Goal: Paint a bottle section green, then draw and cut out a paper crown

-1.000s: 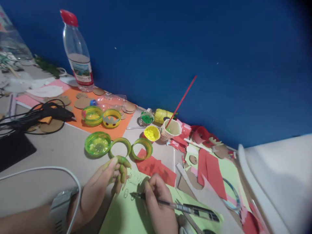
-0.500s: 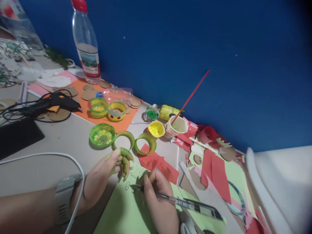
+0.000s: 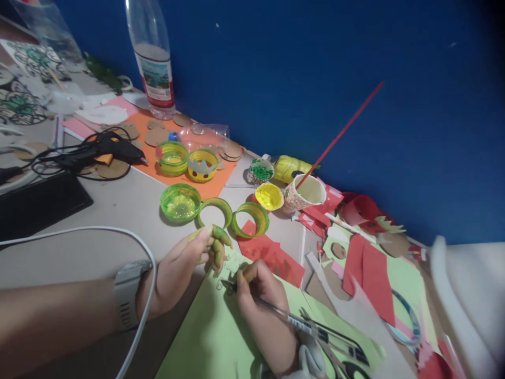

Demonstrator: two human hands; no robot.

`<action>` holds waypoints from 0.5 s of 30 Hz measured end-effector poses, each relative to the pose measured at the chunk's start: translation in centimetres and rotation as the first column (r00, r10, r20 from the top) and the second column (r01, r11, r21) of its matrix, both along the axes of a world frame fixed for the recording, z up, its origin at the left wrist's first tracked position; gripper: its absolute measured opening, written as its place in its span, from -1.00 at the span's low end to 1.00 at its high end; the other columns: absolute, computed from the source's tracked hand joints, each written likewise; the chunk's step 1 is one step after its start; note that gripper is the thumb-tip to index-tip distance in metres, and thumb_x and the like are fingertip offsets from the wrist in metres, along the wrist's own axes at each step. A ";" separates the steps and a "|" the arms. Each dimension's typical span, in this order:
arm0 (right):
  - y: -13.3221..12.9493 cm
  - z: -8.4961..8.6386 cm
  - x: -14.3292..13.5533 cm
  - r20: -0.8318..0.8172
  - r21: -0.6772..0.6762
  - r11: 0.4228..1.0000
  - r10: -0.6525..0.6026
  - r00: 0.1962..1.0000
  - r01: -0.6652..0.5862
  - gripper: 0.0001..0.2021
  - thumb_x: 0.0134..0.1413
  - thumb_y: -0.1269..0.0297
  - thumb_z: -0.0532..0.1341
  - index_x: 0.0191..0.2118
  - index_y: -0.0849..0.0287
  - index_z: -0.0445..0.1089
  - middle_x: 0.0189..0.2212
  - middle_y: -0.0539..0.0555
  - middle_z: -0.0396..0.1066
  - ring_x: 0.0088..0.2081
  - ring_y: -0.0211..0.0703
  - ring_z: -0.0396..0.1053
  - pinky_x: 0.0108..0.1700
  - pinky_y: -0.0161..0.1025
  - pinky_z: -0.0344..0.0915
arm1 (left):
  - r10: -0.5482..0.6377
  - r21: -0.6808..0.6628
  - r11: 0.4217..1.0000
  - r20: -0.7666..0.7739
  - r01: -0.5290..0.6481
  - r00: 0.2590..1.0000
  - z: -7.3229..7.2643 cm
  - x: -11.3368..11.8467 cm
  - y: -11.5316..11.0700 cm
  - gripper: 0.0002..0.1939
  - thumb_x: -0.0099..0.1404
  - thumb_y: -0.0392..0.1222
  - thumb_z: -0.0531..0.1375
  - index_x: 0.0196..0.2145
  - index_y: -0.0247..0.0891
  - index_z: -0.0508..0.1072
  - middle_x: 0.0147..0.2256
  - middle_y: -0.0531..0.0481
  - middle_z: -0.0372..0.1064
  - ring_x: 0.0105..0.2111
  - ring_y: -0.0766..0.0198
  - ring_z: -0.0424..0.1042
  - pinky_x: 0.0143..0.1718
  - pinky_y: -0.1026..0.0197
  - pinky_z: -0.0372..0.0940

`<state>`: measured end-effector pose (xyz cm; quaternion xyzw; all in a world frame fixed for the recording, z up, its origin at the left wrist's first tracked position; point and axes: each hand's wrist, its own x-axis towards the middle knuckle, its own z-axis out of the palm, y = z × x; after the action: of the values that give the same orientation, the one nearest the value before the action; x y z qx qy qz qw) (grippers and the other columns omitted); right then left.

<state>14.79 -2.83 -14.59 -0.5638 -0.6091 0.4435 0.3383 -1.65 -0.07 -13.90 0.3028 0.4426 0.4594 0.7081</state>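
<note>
My right hand grips a black-tipped clear pen, its point touching the light green paper beside small drawn marks. At the paper's far left edge, my left hand is half curled, fingers apart and smeared with green paint, holding nothing. Just beyond that hand are two green-yellow painted rings, a left ring and a right ring, and a painted round dish. Scissors lie partly hidden beneath the pen, by my right wrist.
A paint cup with a red stick stands behind, near yellow paint and green paint. A glue gun and white cable lie left. Red paper scraps crowd the right. A bottle stands by the blue wall.
The view has shifted, so most things appear farther right and slightly higher. The pen tip stays at the small drawings, and more of the scissors shows.
</note>
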 end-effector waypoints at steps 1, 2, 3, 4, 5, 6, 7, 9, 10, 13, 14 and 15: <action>0.0 0.1 0.0 0.006 0.011 1.000 0.001 1.000 -0.001 -0.76 0.14 0.34 0.09 -0.51 0.11 0.05 -0.61 -0.11 0.12 -0.57 -0.34 0.06 -0.52 -0.36 0.03 | 0.001 0.010 1.000 0.007 -0.001 1.000 0.1 0.0 0.0 -0.67 0.36 0.03 0.04 -0.37 -0.26 0.40 -0.49 0.08 0.24 -0.51 0.33 0.20 -0.18 0.18 0.25; 0.0 0.2 0.0 0.013 0.021 1.000 0.001 1.000 -0.002 -0.76 0.14 0.35 0.09 -0.51 0.11 0.05 -0.60 -0.11 0.12 -0.56 -0.34 0.06 -0.51 -0.36 0.04 | -0.003 0.017 1.000 0.014 0.003 1.000 0.2 0.0 0.0 -0.68 0.36 0.04 0.05 -0.36 -0.26 0.40 -0.47 0.08 0.25 -0.50 0.33 0.21 -0.18 0.19 0.25; -0.1 0.2 0.0 0.016 0.028 1.000 0.005 1.000 -0.006 -0.76 0.15 0.36 0.09 -0.51 0.11 0.04 -0.59 -0.11 0.12 -0.55 -0.34 0.06 -0.51 -0.37 0.05 | -0.005 0.022 1.000 0.018 0.005 1.000 0.2 0.0 0.1 -0.68 0.35 0.04 0.06 -0.34 -0.26 0.40 -0.46 0.08 0.26 -0.50 0.34 0.22 -0.18 0.19 0.25; -0.1 0.3 0.0 0.015 0.027 0.999 0.017 1.000 -0.018 -0.76 0.16 0.36 0.09 -0.50 0.11 0.04 -0.59 -0.11 0.12 -0.55 -0.34 0.07 -0.50 -0.36 0.06 | -0.011 0.025 1.000 0.019 0.011 1.000 0.3 0.0 0.1 -0.68 0.35 0.05 0.06 -0.33 -0.26 0.40 -0.46 0.09 0.26 -0.51 0.34 0.22 -0.18 0.19 0.25; -0.1 0.3 0.0 0.011 0.024 0.999 0.024 1.000 -0.024 -0.76 0.17 0.35 0.09 -0.50 0.11 0.04 -0.58 -0.11 0.12 -0.54 -0.33 0.07 -0.49 -0.36 0.06 | -0.013 0.026 1.000 0.019 0.013 1.000 0.4 0.1 0.1 -0.68 0.35 0.05 0.06 -0.32 -0.26 0.40 -0.46 0.09 0.27 -0.52 0.35 0.22 -0.18 0.19 0.25; -0.2 0.3 0.0 0.008 0.021 0.999 0.027 1.000 -0.027 -0.75 0.17 0.35 0.08 -0.50 0.11 0.04 -0.58 -0.11 0.13 -0.54 -0.33 0.07 -0.49 -0.36 0.07 | -0.012 0.025 1.000 0.018 0.011 1.000 0.4 0.1 0.2 -0.68 0.36 0.05 0.05 -0.31 -0.26 0.40 -0.45 0.09 0.27 -0.52 0.35 0.23 -0.19 0.19 0.25; -0.2 0.3 0.0 0.009 0.018 1.000 0.022 1.000 -0.023 -0.75 0.18 0.35 0.08 -0.50 0.11 0.04 -0.58 -0.11 0.13 -0.54 -0.33 0.07 -0.49 -0.36 0.06 | -0.002 0.021 1.000 0.015 0.002 1.000 0.4 0.1 0.2 -0.68 0.37 0.05 0.04 -0.30 -0.25 0.39 -0.45 0.09 0.29 -0.52 0.34 0.24 -0.20 0.19 0.25; -0.3 0.2 0.1 0.016 0.016 1.000 0.016 1.000 -0.016 -0.75 0.18 0.35 0.08 -0.50 0.11 0.04 -0.58 -0.11 0.13 -0.54 -0.33 0.07 -0.49 -0.36 0.06 | 0.015 0.017 1.000 0.010 -0.015 1.000 0.5 0.1 0.2 -0.71 0.37 0.02 0.04 -0.30 -0.26 0.38 -0.45 0.07 0.30 -0.51 0.33 0.26 -0.23 0.20 0.25; -0.3 0.1 0.1 0.020 0.013 1.000 0.018 1.000 -0.018 -0.75 0.18 0.35 0.09 -0.50 0.11 0.04 -0.58 -0.11 0.13 -0.54 -0.33 0.08 -0.48 -0.35 0.06 | 0.019 0.016 1.000 0.010 -0.020 1.000 0.5 0.1 0.1 -0.73 0.36 0.00 0.06 -0.30 -0.26 0.38 -0.45 0.07 0.31 -0.51 0.32 0.27 -0.25 0.21 0.25; -0.2 0.1 0.2 0.014 0.003 1.000 0.026 1.000 -0.026 -0.75 0.17 0.34 0.09 -0.50 0.11 0.04 -0.58 -0.11 0.13 -0.54 -0.33 0.07 -0.48 -0.35 0.05 | 0.025 0.011 1.000 0.006 -0.025 1.000 0.3 0.0 0.0 -0.77 0.35 -0.05 0.08 -0.32 -0.26 0.38 -0.45 0.06 0.33 -0.48 0.31 0.30 -0.32 0.25 0.25; -0.1 0.2 0.2 0.010 0.002 1.000 0.024 1.000 -0.024 -0.75 0.17 0.34 0.09 -0.50 0.12 0.05 -0.58 -0.11 0.13 -0.54 -0.33 0.06 -0.49 -0.35 0.05 | 0.022 0.013 1.000 0.004 -0.022 1.000 0.3 0.0 0.0 -0.77 0.36 -0.06 0.08 -0.31 -0.26 0.38 -0.44 0.06 0.34 -0.47 0.31 0.31 -0.33 0.26 0.24; -0.1 0.3 0.2 0.005 0.001 1.000 0.022 1.000 -0.022 -0.75 0.17 0.33 0.10 -0.50 0.12 0.05 -0.59 -0.11 0.12 -0.54 -0.33 0.06 -0.49 -0.34 0.05 | 0.020 0.018 1.000 0.000 -0.020 1.000 0.2 0.0 -0.1 -0.76 0.37 -0.05 0.06 -0.32 -0.26 0.37 -0.44 0.06 0.34 -0.46 0.32 0.32 -0.34 0.27 0.24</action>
<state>15.02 -2.90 -14.26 -0.5581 -0.6163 0.4454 0.3323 -1.69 -0.13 -13.72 0.3047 0.4417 0.4702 0.7007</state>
